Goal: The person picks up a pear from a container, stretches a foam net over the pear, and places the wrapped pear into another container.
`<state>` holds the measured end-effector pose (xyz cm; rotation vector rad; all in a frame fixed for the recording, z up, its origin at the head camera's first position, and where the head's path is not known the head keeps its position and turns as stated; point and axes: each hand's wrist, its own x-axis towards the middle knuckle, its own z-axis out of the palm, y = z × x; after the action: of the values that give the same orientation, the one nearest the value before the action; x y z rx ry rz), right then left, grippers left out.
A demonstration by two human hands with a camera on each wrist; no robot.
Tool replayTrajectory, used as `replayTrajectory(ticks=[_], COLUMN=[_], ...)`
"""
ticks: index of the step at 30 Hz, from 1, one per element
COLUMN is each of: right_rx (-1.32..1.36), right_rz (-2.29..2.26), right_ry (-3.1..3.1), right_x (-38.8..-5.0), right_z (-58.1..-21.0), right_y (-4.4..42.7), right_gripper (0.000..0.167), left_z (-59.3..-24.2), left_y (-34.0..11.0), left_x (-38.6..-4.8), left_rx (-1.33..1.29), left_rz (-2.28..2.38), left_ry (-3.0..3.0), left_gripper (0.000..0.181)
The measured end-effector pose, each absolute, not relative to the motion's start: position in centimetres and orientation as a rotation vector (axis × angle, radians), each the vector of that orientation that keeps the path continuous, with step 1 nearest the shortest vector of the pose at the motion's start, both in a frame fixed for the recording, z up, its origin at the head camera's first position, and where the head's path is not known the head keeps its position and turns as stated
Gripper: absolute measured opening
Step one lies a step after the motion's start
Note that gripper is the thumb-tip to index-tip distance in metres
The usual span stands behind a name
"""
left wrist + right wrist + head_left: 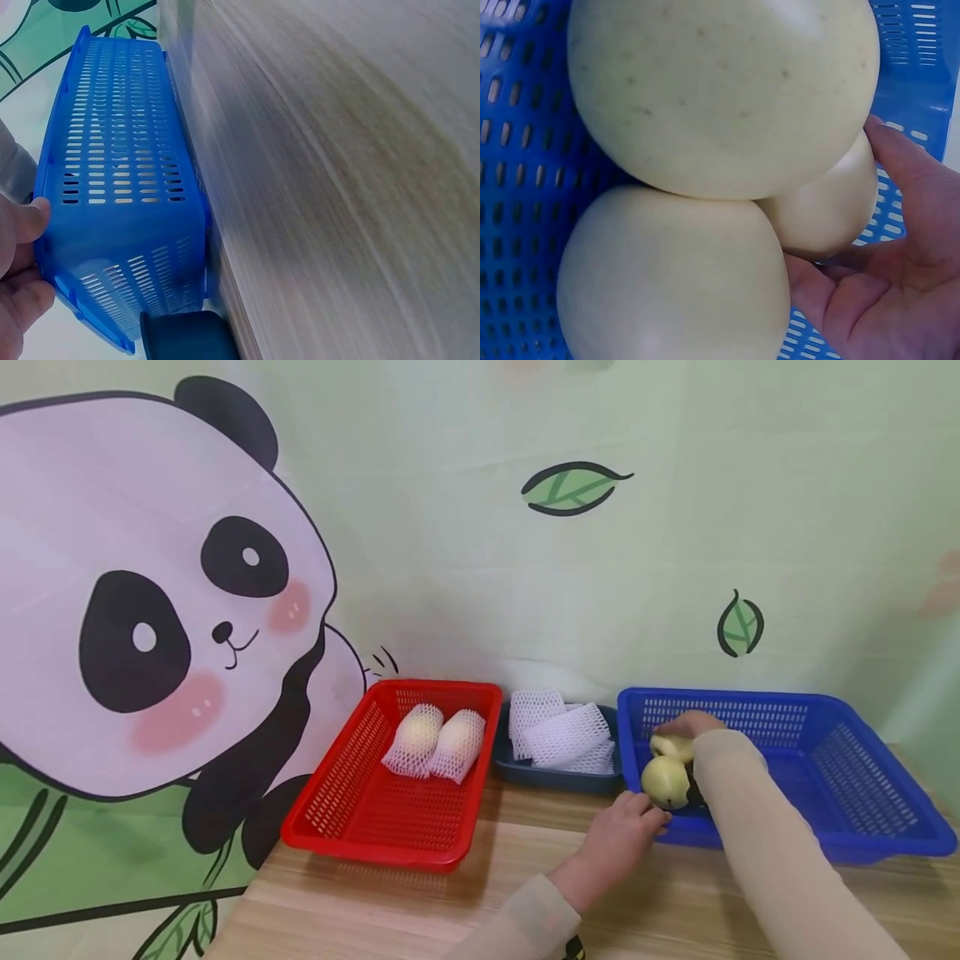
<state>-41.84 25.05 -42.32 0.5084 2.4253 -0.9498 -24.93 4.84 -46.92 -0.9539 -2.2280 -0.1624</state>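
Inside the blue basket [795,777], pale yellow-green pears lie together at its left end. My right hand [900,255] has its thumb and fingers round the farther pear [829,202], beside two larger-looking pears close to the camera. In the head view, a speckled front pear [665,781] sits near the basket's front left corner, while my right hand [693,724] reaches over the one behind it. At that corner my left hand [618,831] holds the basket's rim. The left wrist view shows its thumb and fingers [31,296] on the rim from outside.
A red basket [330,810] on the left contains two pale fruits in white foam nets [416,739]. Between the baskets, a small dark teal basket [555,779] holds several loose foam nets [566,735]. A panda-printed cloth [450,527] hangs behind the wooden table [360,910].
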Motion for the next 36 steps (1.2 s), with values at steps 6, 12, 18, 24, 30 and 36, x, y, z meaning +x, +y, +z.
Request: replayTrajectory(ticks=[6, 12, 18, 24, 30, 36], right_rx=[0.370, 0.169, -0.015, -0.154, -0.233, -0.306], right_rz=[-0.872, -0.760, -0.702, -0.821, -0.852, -1.020], right_ry=[2.552, 2.756, 2.836, 2.907, 3.000, 3.037], right_x=[-42.2, -40.1, -39.0, -37.9, -33.4, -28.9], right_z=[-42.7, -40.5, -37.7, -35.0, -32.5, -32.9], right_y=[25.7, 26.4, 27.6, 27.9, 24.9, 21.8], right_gripper=[0.089, 0.075, 0.082, 0.093, 0.089, 0.090], left_z=[-47.0, -47.0, -46.9, -46.4, -45.3, -44.5], left_y=[4.8, 4.8, 4.7, 3.9, 0.9, -2.7], left_x=[-25.0, -25.0, -24.9, -24.6, -22.2, -19.9], left_rx=[-0.959, -0.973, -1.015, -1.062, -1.162, -1.161], left_rz=[-0.183, -0.204, -0.234, -0.226, -0.273, -0.327], left_ry=[-2.226, -2.208, -2.266, -2.346, -2.327, -2.436], left_gripper=[0.010, 0.009, 0.014, 0.026, 0.029, 0.022])
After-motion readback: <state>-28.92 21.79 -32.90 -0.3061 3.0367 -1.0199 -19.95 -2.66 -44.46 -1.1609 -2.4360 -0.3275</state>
